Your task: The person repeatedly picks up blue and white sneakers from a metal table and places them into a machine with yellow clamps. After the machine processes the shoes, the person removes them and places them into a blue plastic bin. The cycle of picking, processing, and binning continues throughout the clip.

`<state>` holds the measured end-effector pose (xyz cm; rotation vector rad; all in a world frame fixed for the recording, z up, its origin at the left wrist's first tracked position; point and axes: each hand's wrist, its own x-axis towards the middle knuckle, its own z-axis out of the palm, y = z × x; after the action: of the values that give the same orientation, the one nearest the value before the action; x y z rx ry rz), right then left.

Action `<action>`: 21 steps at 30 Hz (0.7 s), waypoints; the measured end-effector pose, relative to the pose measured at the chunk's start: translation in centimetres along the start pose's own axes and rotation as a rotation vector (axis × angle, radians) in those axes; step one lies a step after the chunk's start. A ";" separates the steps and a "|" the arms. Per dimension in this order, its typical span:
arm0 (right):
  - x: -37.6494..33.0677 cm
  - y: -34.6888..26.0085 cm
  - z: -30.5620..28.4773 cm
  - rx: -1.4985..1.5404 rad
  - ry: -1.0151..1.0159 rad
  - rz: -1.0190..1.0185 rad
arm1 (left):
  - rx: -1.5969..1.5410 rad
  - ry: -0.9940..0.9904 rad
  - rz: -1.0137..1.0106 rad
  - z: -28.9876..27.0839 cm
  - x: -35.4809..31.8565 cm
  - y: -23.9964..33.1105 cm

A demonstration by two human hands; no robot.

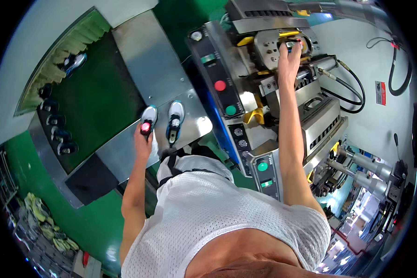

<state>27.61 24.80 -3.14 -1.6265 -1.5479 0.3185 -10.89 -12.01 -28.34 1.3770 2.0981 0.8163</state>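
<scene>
The left hand (142, 139) is closed around a small device with a glowing red button (146, 127). The right hand (289, 58), fingers curled, touches a dark part (292, 45) in the machine's metal head (275, 46).

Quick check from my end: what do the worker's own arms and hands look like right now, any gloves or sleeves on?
Both arms are bare from shoulder to fingertips: no gloves, no sleeves, no watch or wristbands visible. The left hand and right hand are both ungloved. The only clothing near them is a white, sleeveless mesh top with small perforations, ending at the shoulders.
</scene>
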 end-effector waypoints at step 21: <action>-43.6 -3.3 19.6 0.051 -0.288 0.798 | -0.654 -0.361 -0.271 -6.9 6.0 -3.4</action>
<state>2.96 -7.68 -28.32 -2.1687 -0.9941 1.0421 -19.94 -8.90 -26.43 0.7951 1.4998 0.9405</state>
